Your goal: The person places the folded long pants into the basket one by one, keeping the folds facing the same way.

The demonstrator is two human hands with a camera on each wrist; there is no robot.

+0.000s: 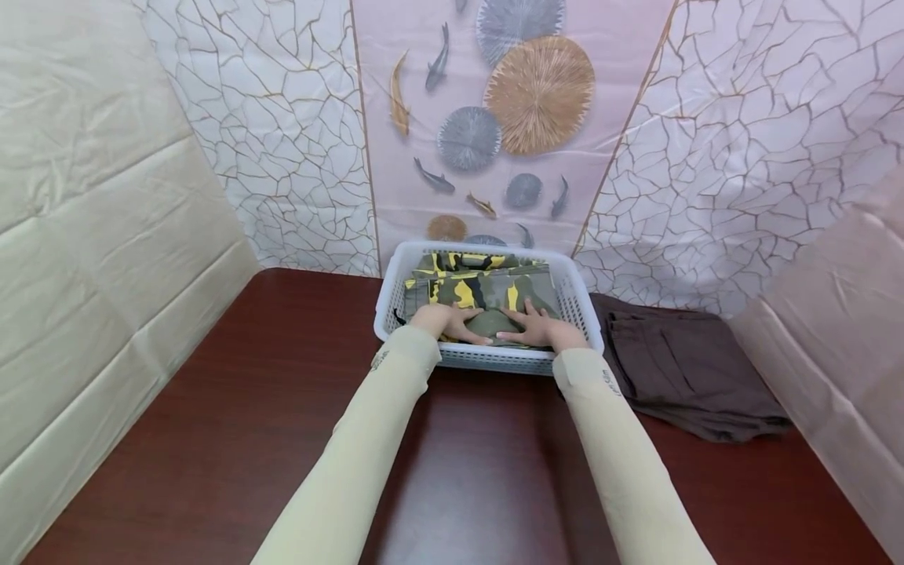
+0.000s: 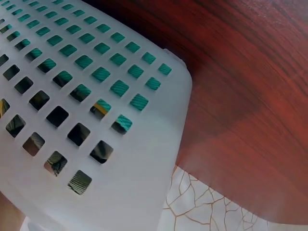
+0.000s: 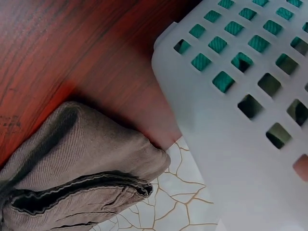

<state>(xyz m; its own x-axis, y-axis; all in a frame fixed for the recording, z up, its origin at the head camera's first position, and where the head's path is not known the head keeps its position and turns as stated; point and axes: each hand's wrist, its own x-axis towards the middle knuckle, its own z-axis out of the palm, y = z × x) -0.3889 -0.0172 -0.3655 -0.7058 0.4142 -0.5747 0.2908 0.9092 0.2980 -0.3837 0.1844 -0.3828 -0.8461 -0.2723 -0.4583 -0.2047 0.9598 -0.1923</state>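
In the head view a white plastic basket [image 1: 494,359] with perforated sides stands against the back wall. Folded camouflage cloth [image 1: 487,290] in green, yellow and black lies inside it. My left hand [image 1: 452,322] rests on the cloth at the front left, its fingers spread. On the right side my right hand [image 1: 537,326] lies on the same cloth, fingers spread toward the middle. Through the holes of the basket wall [image 2: 139,154] in the left wrist view, teal fabric [image 2: 119,88] shows low down, with darker cloth above it.
Folded dark brown trousers [image 1: 678,369] lie right of the basket, close beside it. The table [image 1: 212,439] is dark red wood. A patterned backdrop [image 1: 297,141] rises behind, and beige padded panels [image 1: 85,235] flank both sides.
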